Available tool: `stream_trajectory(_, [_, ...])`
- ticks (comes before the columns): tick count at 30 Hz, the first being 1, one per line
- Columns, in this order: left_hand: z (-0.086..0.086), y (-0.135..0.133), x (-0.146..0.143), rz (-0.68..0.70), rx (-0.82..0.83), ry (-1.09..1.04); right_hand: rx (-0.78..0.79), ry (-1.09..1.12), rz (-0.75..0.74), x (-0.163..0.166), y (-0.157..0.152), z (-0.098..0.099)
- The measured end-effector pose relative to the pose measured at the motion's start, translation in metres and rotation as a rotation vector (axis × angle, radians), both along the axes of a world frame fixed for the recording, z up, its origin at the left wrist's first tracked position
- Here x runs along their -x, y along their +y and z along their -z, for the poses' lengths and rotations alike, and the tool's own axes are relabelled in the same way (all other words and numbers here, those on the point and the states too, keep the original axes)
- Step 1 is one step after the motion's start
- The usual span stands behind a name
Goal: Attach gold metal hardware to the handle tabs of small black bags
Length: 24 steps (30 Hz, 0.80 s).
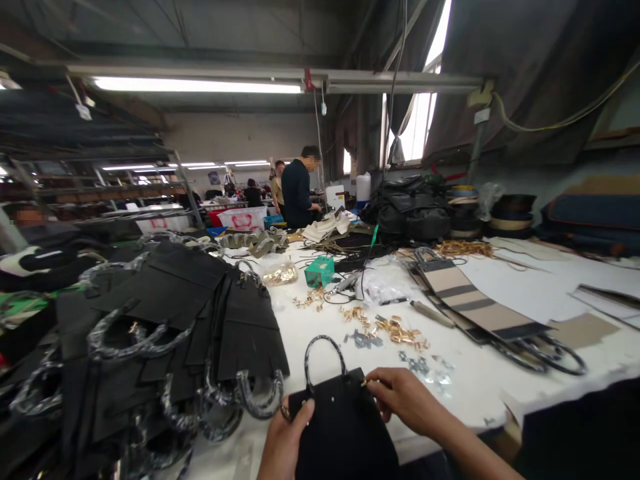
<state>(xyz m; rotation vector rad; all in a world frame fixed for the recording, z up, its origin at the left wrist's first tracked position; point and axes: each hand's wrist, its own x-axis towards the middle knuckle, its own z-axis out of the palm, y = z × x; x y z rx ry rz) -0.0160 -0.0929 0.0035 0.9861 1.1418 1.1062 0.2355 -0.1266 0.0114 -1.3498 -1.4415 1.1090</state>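
A black handbag panel (345, 427) with a black looped handle (325, 340) is in front of me, tilted up at the table's near edge. My left hand (287, 437) grips its upper left corner, thumb on the front face. At the opposite upper corner, my right hand (400, 397) is closed in a pinch on a small gold metal fitting (364, 383), which touches the panel's edge. Its exact shape is too small to make out. Beyond the panel lie loose gold fittings (400, 332) and flat silver metal plates (425, 367).
Black bag panels (250, 327) with plastic-wrapped handles pile up on the left. A green box (320, 271) and a clear plastic bag (387, 285) stand mid-table. Striped beige-and-black panels (465, 297) lie to the right. A person in dark clothes (297, 193) stands at the far end.
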Motion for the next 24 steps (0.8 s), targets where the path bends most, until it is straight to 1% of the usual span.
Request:
stream_trajectory(1, [-0.006, -0.003, 0.002, 0.033, 0.001, 0.028, 0.003, 0.018, 0.065, 0.003, 0.000, 0.010])
stream_trajectory(3, [-0.021, -0.007, 0.006, 0.164, 0.009, 0.061, 0.016, 0.078, 0.203, 0.011, -0.001, 0.027])
stream_trajectory(5, [-0.036, -0.006, 0.011, 0.284, 0.024, -0.036, 0.041, 0.144, 0.317, 0.018, -0.001, 0.039])
stream_trajectory(6, [-0.041, -0.003, 0.013, 0.339, 0.076, -0.095, 0.058, 0.177, 0.354, 0.020, -0.001, 0.042])
stream_trajectory(8, [-0.048, 0.005, 0.015, 0.394, 0.211, -0.165, 0.067, 0.209, 0.383, 0.023, -0.002, 0.044])
stream_trajectory(10, [-0.049, 0.015, 0.015, 0.380, 0.319, -0.128, 0.023, 0.182, 0.378, 0.025, -0.003, 0.044])
stream_trajectory(11, [-0.049, 0.020, 0.015, 0.375, 0.339, -0.079, -0.009, 0.163, 0.376, 0.027, -0.003, 0.043])
stream_trajectory(13, [-0.048, 0.028, 0.013, 0.405, 0.326, 0.034, -0.061, 0.136, 0.378, 0.030, -0.005, 0.041])
stream_trajectory(17, [-0.054, 0.040, 0.010, 0.580, 0.233, 0.190, -0.134, 0.046, 0.430, 0.036, -0.009, 0.038])
stream_trajectory(19, [-0.058, 0.043, 0.009, 0.640, 0.237, 0.200, -0.179, -0.069, 0.447, 0.036, -0.012, 0.036])
stream_trajectory(21, [-0.057, 0.046, 0.007, 0.672, 0.288, 0.161, -0.211, -0.176, 0.449, 0.036, -0.015, 0.035])
stream_trajectory(24, [-0.049, 0.048, 0.003, 0.653, 0.347, 0.064, -0.210, -0.226, 0.451, 0.039, -0.019, 0.038])
